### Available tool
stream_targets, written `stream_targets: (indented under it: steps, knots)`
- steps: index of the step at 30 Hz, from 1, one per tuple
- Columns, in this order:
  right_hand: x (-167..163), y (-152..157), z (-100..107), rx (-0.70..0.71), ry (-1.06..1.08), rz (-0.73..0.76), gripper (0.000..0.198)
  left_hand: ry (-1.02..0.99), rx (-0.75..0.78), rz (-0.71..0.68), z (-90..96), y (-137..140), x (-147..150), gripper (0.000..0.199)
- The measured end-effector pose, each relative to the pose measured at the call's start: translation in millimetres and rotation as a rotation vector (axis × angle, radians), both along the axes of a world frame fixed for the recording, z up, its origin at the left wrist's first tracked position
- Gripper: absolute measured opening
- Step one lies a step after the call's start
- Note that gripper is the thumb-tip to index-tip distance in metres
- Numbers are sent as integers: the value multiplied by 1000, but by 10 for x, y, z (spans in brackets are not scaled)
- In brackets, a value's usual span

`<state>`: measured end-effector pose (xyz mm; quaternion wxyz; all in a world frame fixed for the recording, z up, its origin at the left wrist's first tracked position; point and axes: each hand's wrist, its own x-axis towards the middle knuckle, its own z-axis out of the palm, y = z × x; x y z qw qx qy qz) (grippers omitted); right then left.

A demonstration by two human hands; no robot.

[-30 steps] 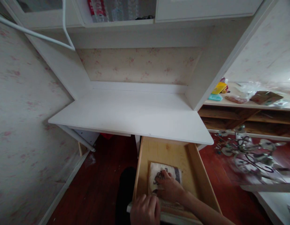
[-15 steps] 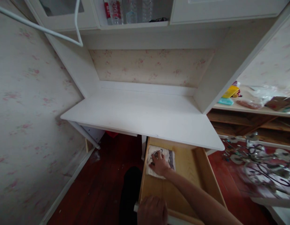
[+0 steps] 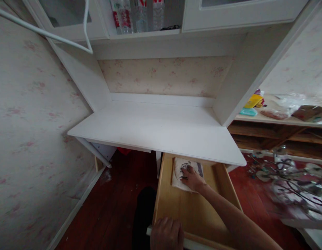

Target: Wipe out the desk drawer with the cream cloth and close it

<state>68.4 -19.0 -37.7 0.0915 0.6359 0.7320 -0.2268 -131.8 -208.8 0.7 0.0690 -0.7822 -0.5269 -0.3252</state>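
Observation:
A wooden drawer point(image 3: 218, 182) stands pulled out from under a white desk point(image 3: 155, 130). Inside it, near the back, lies a white cloth with a dark pattern point(image 3: 178, 172). My right hand point(image 3: 192, 177) presses flat on that cloth with the fingers spread, the arm reaching across the drawer. My left hand point(image 3: 166, 234) grips the white front edge of the drawer at the bottom of the view.
Wallpapered walls close in the left side and back. Water bottles point(image 3: 136, 15) stand on the shelf above the desk. A wooden shelf point(image 3: 278, 121) to the right carries packets and a box. A metal chandelier point(image 3: 288, 177) lies on the red floor at right.
My right hand has slid the cloth from the drawer's front to its back, then a little to the right. My left hand has stayed on the drawer front.

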Motion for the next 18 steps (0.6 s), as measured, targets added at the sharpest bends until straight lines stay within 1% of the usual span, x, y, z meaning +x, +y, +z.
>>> stream_targets:
  steps: [4,7,10,13,16,18]
  knots:
    - [611,-62,3,15,-60,-74,67,39,-47,-34,24,1,-27,16]
    - [883,-80,44,17,-69,-56,68,63,-74,-45,46,-5,-33,15]
    - [943,-124,80,8,-56,-12,69,71,-86,-34,71,-20,-21,15]
    - [913,-276,95,-35,-34,47,73,65,-97,-15,108,-34,-5,17]
    - [905,-584,97,-93,-9,114,81,67,-125,-17,144,-38,2,19]
    - [914,-843,105,-128,16,181,81,69,-132,-19,158,-36,1,20]
